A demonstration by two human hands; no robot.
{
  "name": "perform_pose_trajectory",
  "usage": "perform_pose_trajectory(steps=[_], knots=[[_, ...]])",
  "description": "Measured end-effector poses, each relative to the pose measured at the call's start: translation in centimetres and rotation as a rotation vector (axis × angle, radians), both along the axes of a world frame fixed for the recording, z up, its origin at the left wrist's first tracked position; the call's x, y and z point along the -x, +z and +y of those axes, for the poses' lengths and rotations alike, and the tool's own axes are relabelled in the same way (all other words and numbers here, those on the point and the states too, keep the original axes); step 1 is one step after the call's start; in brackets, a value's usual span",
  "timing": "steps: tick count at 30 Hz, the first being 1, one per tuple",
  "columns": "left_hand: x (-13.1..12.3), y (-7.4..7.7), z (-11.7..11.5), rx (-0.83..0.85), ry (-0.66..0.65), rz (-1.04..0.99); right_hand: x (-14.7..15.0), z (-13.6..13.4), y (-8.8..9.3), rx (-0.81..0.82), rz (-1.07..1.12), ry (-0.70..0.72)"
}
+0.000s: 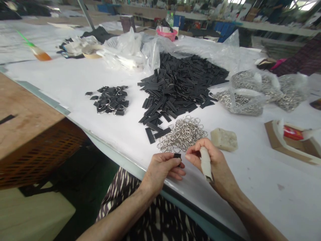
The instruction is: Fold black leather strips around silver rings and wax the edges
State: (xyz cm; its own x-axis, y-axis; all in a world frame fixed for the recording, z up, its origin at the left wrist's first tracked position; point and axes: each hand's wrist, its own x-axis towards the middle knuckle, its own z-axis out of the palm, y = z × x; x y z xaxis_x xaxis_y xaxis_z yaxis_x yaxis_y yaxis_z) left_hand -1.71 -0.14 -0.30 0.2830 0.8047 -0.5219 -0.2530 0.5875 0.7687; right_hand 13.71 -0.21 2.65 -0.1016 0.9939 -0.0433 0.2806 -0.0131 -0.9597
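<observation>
My left hand (165, 165) pinches a small black strip (177, 156) between thumb and fingers, at the table's near edge. Close by on the right, my right hand (209, 155) is curled around an off-white, cloth-like wrapped handle (206, 164); what kind of tool it belongs to is not visible. Just beyond both hands lies a heap of silvery metal rings (184, 134). Behind it spreads a large pile of black strips (180, 83). To the left is a smaller pile of black tabs with rings (111, 100). A yellowish, wax-like block (224, 139) sits right of the loose rings.
Clear plastic bags of rings (240, 100) stand at the right, behind an open cardboard box (283, 140). Crumpled plastic sheeting (132, 50) lies at the back. A bottle with orange contents (41, 53) is at far left. An orange crate (42, 157) stands below the wooden surface.
</observation>
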Motion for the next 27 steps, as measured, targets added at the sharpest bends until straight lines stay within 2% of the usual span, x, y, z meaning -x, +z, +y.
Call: perform_pose_trajectory(steps=[7,11,14,19,23,27], knots=[[0.2,0.3,0.2,0.016,0.014,-0.013,-3.4,0.5,1.5,-0.135,-0.219,-0.109],[0.3,0.3,0.4,-0.005,0.001,-0.004,-6.0,0.8,1.9,-0.144,-0.205,-0.154],[0.3,0.5,0.6,-0.005,-0.014,0.019,-7.4,1.1,2.6,-0.186,-0.249,-0.271],[0.0,0.7,1.1,-0.007,-0.049,0.070,-8.2,1.7,3.8,-0.137,-0.375,-0.480],[-0.5,1.0,1.5,-0.010,-0.085,0.091,-8.8,2.3,3.7,-0.099,-0.438,-0.525],[-1.0,1.2,1.8,-0.004,-0.141,0.115,-9.2,2.9,2.9,-0.033,-0.449,-0.496]])
